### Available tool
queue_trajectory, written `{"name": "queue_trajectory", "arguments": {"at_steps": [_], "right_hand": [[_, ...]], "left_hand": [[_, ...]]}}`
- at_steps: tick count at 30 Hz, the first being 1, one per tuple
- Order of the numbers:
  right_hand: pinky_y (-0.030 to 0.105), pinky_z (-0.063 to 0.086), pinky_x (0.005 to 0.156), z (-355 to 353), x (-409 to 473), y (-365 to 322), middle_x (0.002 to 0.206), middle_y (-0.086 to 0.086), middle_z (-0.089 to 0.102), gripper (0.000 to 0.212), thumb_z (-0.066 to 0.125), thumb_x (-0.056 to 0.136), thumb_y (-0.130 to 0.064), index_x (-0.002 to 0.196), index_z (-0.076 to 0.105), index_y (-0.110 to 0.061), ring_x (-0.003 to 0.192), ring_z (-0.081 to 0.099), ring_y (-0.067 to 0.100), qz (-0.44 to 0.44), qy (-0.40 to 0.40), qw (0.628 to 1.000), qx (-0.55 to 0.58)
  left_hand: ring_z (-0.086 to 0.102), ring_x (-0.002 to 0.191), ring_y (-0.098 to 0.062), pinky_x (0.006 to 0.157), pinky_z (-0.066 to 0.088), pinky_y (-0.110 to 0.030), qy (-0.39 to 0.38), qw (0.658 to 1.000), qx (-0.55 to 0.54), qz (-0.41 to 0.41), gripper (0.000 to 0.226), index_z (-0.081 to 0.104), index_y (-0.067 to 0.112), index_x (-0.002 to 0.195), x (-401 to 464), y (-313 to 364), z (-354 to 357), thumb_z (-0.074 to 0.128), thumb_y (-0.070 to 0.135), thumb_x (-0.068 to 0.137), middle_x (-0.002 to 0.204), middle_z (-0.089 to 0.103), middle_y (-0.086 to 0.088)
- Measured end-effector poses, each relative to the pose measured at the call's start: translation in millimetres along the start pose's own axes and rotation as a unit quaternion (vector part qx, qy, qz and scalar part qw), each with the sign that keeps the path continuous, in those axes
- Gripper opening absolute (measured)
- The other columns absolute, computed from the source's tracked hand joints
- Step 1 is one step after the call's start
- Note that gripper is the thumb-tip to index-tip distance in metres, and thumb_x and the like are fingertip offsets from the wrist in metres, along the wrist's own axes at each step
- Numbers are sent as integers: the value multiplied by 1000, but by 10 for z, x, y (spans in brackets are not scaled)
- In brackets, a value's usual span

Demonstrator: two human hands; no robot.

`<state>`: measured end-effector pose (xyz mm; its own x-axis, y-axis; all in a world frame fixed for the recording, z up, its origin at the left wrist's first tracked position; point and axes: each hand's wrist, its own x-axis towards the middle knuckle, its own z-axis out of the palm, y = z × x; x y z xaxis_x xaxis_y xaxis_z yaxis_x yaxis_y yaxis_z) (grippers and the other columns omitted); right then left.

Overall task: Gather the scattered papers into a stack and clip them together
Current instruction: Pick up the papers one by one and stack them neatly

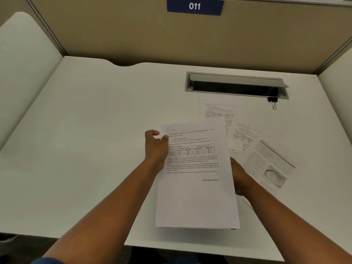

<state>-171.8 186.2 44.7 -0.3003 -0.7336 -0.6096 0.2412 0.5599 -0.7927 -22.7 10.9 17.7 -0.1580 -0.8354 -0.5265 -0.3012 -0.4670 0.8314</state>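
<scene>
A head-camera view looks down on a white desk (85, 130) inside a beige cubicle. Both bare hands hold a printed sheet (196, 174) just right of the frame's centre, raised slightly over the desk's near edge. The left hand (156, 147) grips the sheet's upper left edge, thumb on top and fingers curled beneath. The right hand (239, 178) is mostly hidden behind the sheet's right edge; it seems to grip from below, though how far its fingers close cannot be told.

More papers lie flat on the desk to the right, overlapping one another: a page with a table (215, 109) above the held sheet, a second tilted page (245, 136) beside it, and a page with a photo (272, 168) at middle right.

A black clip (272, 101) sits at upper right, touching the near right corner of a grey cable tray (236, 86) set into the desk. A blue sign (194, 6) reading 011 hangs at top centre.
</scene>
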Motion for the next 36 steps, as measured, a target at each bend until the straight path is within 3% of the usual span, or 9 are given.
{"name": "queue_trajectory", "arguments": {"at_steps": [4,8,14,16,20,25,28,33,36], "right_hand": [[17,48,44,-24,-1,13,53,-11,67,26,56,96,5,83,64,-16,46,62,0,-3,5,1000,-6],[17,49,46,-36,0,25,56,-11,69,25,57,96,4,86,66,-18,48,64,0,-6,10,1000,1],[19,48,46,-50,35,74,55,-9,68,25,59,96,-1,79,67,-18,48,63,3,4,34,999,4],[27,53,58,-33,49,56,74,0,74,24,59,98,-15,80,75,-19,61,70,11,9,47,996,70],[50,50,98,-149,77,108,128,12,69,64,36,96,-63,133,64,-19,118,65,31,21,-40,960,277],[43,60,88,-146,140,240,123,8,72,38,70,90,-11,127,63,-17,106,72,26,-10,6,993,115],[41,62,80,-149,138,253,112,6,76,30,73,89,-12,118,67,-19,94,76,25,-22,66,994,84],[43,62,83,-277,86,298,110,7,76,29,73,89,-13,118,69,-17,95,75,28,-49,109,990,68],[44,61,84,-349,32,348,114,8,75,34,73,89,-12,123,67,-14,98,74,29,-58,101,989,92]], "left_hand": [[66,96,-15,66,51,-23,-40,999,14,23,49,33,32,151,-21,5,-5,46,16,106,122,66,-4],[67,88,-8,59,50,-18,-68,996,20,46,38,54,31,137,-31,13,14,41,12,107,117,69,2],[70,93,-13,63,53,-19,-68,997,9,42,36,58,27,134,11,-38,37,41,11,107,115,71,2],[70,97,-14,65,55,-17,-57,997,8,42,35,55,20,138,24,-51,45,43,13,106,120,70,0],[70,93,-13,63,53,-18,-26,995,28,94,25,63,16,121,14,-13,47,42,15,106,109,71,2],[70,94,-17,71,55,-24,-18,993,20,111,23,63,11,118,38,47,69,44,16,105,108,72,-1],[73,95,-20,76,59,-31,-77,993,-3,94,22,63,11,116,71,72,27,45,19,106,109,74,-4],[71,110,-26,88,59,-43,-290,952,-74,-55,29,56,17,132,36,-101,-49,52,15,104,123,72,-5],[69,113,-28,89,59,-43,-305,947,-87,-57,30,56,15,133,-22,-231,34,52,13,104,125,71,-6]]}}
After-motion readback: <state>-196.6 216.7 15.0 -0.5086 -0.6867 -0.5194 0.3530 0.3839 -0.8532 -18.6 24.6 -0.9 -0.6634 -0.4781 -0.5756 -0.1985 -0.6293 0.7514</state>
